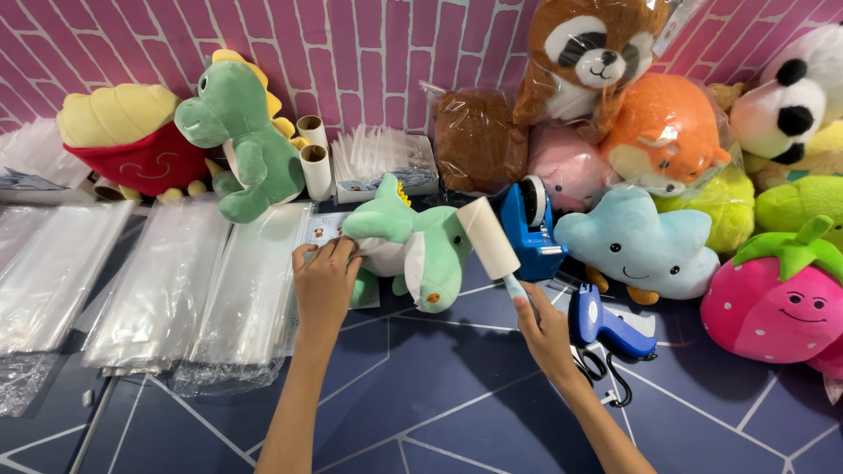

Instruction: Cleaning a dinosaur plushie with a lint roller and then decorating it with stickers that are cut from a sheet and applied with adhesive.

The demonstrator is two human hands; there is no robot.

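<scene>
A small green dinosaur plush (413,241) lies on its side on the dark blue tabletop (421,386). My left hand (323,283) grips its tail end and holds it down. My right hand (543,326) holds a lint roller (490,239) by its light blue handle. The white roll rests against the plush's head.
Stacks of clear plastic bags (158,281) lie at left. A bigger green dinosaur plush (241,140) and a fries plush (132,140) stand behind them. A blue tape dispenser (532,230), a blue tagging gun (606,323) and several bagged plush toys (667,140) crowd the right.
</scene>
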